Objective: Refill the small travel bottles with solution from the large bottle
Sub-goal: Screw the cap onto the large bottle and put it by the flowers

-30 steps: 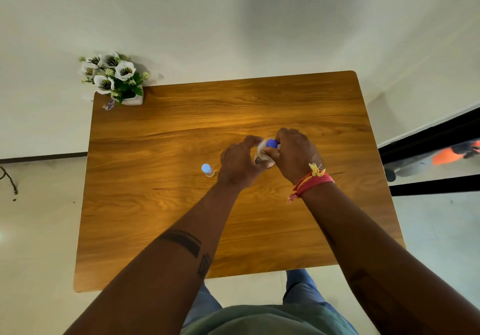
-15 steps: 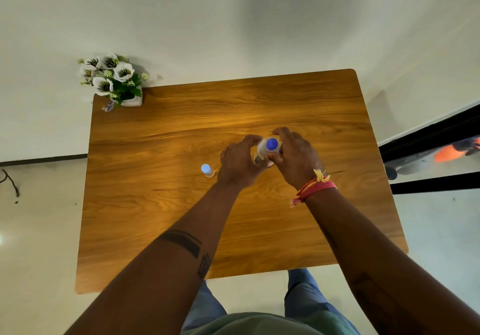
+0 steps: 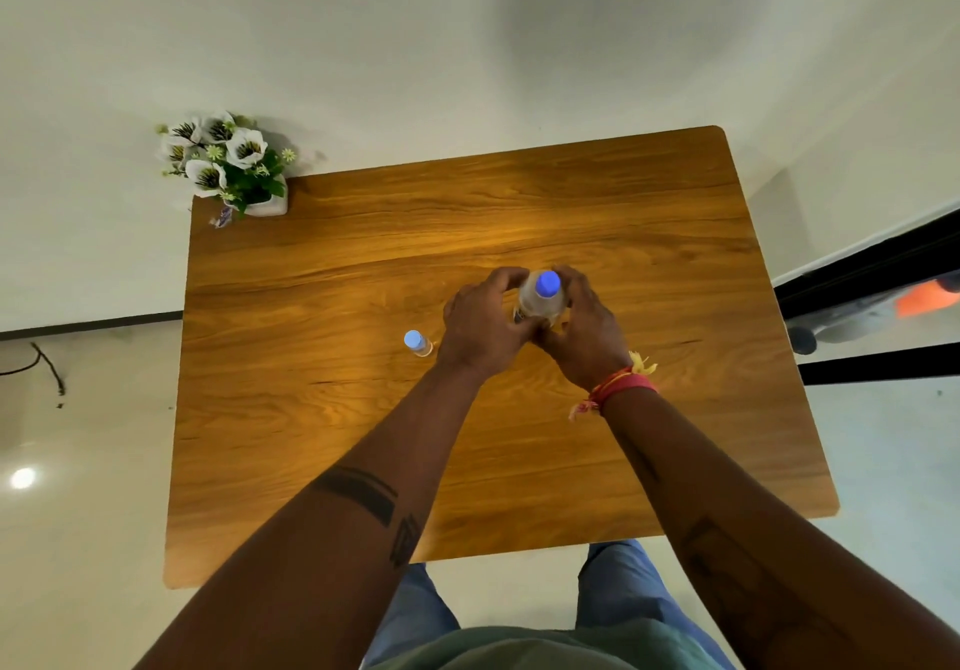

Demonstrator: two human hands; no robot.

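Observation:
A large clear bottle (image 3: 540,300) with a blue cap stands upright near the middle of the wooden table (image 3: 363,435). My left hand (image 3: 480,329) wraps its left side and my right hand (image 3: 589,334) wraps its right side, both gripping the body below the cap. A small travel bottle (image 3: 417,342) with a pale blue cap stands upright just left of my left hand, not touched. The lower part of the large bottle is hidden by my fingers.
A white pot of white artificial flowers (image 3: 228,165) sits at the table's far left corner. A wall runs behind the table. A dark window frame (image 3: 872,274) is to the right. My knees (image 3: 613,586) show below the near edge.
The large bottle has come from tilted in my hands to upright, its blue cap now facing up. Both hands stayed on it. The small bottle has not moved.

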